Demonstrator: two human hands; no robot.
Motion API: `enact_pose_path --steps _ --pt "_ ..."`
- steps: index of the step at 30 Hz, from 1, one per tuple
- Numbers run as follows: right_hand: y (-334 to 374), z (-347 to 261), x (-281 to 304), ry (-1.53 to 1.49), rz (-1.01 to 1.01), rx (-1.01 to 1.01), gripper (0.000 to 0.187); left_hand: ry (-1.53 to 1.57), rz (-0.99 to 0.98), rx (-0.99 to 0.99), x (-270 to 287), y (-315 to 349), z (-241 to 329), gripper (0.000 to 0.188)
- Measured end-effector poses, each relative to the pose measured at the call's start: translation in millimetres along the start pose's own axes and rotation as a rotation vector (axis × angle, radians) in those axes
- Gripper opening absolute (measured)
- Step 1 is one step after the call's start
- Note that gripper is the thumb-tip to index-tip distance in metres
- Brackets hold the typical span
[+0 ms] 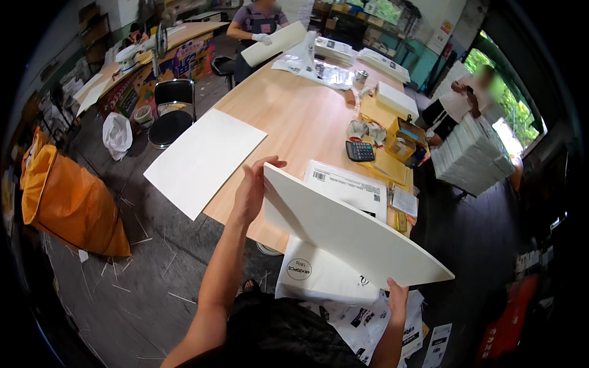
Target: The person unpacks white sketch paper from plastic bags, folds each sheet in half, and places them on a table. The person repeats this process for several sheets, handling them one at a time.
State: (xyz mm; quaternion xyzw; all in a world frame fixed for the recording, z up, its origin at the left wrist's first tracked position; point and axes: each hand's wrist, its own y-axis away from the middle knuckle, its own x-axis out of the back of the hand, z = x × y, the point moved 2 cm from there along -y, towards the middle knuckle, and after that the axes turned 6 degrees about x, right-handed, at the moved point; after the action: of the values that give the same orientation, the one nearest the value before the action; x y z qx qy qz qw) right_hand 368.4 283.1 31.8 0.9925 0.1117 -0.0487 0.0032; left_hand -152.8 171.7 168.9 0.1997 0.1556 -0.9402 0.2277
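Note:
Both my hands hold a thick stack of white paper, tilted on edge over the near end of the table. My left hand is closed on its upper left edge, fingertips curling behind the corner. At the lower right edge, my right hand grips it with the thumb in front. Under the stack lies a white printed plastic bag; whether the stack's lower edge touches it is hard to tell. Behind the stack, a white printed package lies flat. To the left, a large white sheet or stack overhangs the table edge.
The wooden table bears a calculator, a yellow box and paper stacks. A gloved person holds rolled sheets at the far end. Another person stands right behind stacked white bundles. An orange sack and black chair stand left.

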Motion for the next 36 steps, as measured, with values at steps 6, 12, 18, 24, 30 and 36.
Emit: enact_pose_path --steps 6,12,18,24,30,36 --pt "-1 -9 -11 -0.013 0.030 0.004 0.057 -0.308 -0.048 0.316 50 37 -88 0.059" --pt "-18 -32 12 0.182 -0.035 -0.007 0.054 -0.383 0.028 0.422 43 45 -70 0.037" --pt "-44 -57 1 0.087 -0.263 -0.237 0.038 -0.276 0.024 0.657 48 87 -43 0.040" --pt "-65 37 5 0.203 -0.412 -0.631 0.040 -0.228 0.146 0.963 82 145 -120 0.039" --pt "-67 47 11 0.114 -0.430 -0.722 0.039 0.022 0.204 1.078 86 181 -141 0.046" --pt "-117 14 -67 0.200 -0.451 -0.620 0.039 0.042 0.114 0.949 104 147 -88 0.046"
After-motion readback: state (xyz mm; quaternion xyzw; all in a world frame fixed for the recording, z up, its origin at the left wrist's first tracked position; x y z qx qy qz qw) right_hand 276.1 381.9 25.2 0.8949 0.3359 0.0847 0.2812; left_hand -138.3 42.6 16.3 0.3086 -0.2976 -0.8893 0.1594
